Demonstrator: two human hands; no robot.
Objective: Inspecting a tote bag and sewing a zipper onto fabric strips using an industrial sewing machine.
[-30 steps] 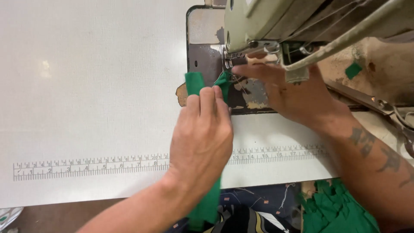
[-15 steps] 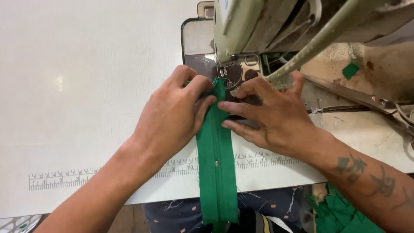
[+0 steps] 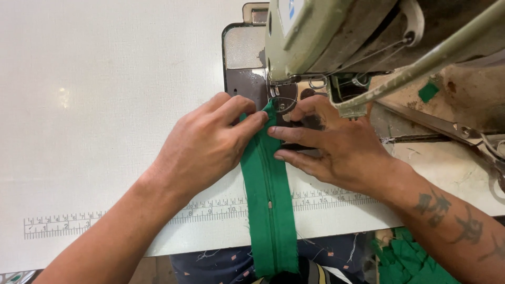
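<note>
Left hand: palm down, fingers bent and close together, fingertips pressed on the left edge of the green fabric strip just short of the presser foot. It pins the cloth flat rather than gripping it.

Right hand: palm down, fingers stretched leftward and slightly spread, index and middle fingertips resting on the right edge of the same strip, opposite the left fingertips. Nothing is enclosed in it; it presses only. Tattoos mark the forearm.

Green fabric strip: long and narrow, with a seam or zipper line down its middle and a small metal piece partway along. Its far end lies under the presser foot; from there it runs straight toward the near edge of the tabletop, crosses that edge and hangs down out of view.

Sewing machine: pale green head, at the far right of the tabletop, overhanging a dark metal needle plate set into the surface. Needle itself too small to make out.

Printed ruler: a measuring scale along the near edge of the white tabletop, passing beneath the strip and both wrists.

Green fabric pile: bunched below the near right corner, under the right forearm.

Green scrap: small, on the worn surface right of the machine.
</note>
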